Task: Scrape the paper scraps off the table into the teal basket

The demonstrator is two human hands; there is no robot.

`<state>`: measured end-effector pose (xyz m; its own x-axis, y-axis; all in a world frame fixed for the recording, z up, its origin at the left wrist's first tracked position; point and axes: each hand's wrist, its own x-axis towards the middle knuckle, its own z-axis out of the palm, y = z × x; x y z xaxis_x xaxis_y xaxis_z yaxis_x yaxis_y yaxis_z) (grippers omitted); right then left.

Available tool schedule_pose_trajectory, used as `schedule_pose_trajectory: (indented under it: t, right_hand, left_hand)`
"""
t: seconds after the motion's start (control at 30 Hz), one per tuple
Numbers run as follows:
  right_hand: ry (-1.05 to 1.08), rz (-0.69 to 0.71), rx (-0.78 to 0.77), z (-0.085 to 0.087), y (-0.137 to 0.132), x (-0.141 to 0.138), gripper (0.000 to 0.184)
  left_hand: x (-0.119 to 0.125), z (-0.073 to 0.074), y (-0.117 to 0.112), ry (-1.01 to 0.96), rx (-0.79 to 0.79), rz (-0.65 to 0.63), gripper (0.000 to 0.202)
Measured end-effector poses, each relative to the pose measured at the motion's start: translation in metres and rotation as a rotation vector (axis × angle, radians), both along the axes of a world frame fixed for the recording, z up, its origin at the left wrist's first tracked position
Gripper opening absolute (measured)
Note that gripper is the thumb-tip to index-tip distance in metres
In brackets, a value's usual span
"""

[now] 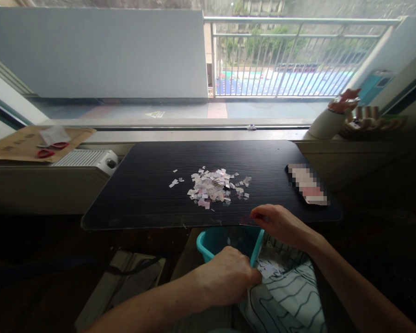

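A loose pile of small white and pinkish paper scraps point(211, 185) lies in the middle of the black tabletop point(142, 185). Just below the front edge is a turquoise bin point(204, 247), open side up. My left hand point(227, 277) is closed at the bin's near right side, against a striped cloth bag point(291, 296); what its fingers grip is hidden. At the table's front edge, my right hand point(275, 224) pinches a thin, see-through reddish piece point(247, 220). White paper bits point(270, 267) show in the bag's opening, under my right wrist.
A blurred-out flat object point(307, 185) lies at the table's right. Red-handled scissors point(52, 149) rest on a brown envelope point(17, 143) at the left, beside a white radiator point(86, 158). A white vase point(327, 121) stands on the right sill.
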<state>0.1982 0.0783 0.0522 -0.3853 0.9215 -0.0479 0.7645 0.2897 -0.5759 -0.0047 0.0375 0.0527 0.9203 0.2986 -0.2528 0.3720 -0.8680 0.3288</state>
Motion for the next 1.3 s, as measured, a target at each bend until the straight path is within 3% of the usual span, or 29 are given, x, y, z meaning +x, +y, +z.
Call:
schedule_pose_trajectory:
  t: [0.27,0.43,0.6,0.8,1.3]
  right_hand:
    - [0.020,-0.052,0.095,0.003,0.007,0.001,0.018]
    - [0.000,-0.072,0.172,0.005,0.019,-0.016,0.018]
    - [-0.091,-0.033,0.183,0.002,0.028,-0.037,0.020]
    - [-0.107,0.062,0.158,-0.001,0.020,-0.037,0.022]
    - [-0.128,-0.010,0.144,0.006,0.028,-0.037,0.020]
  left_hand:
    - [-0.004,-0.001,0.001,-0.014,-0.022,0.022,0.004]
    - [-0.014,0.000,0.001,0.005,-0.020,0.050,0.004]
    - [-0.027,-0.004,-0.001,0.005,0.009,0.104,0.005]
    - [-0.039,-0.011,-0.004,-0.040,0.004,0.158,0.005]
    - [-0.043,-0.009,-0.005,-0.042,0.003,0.168,0.005]
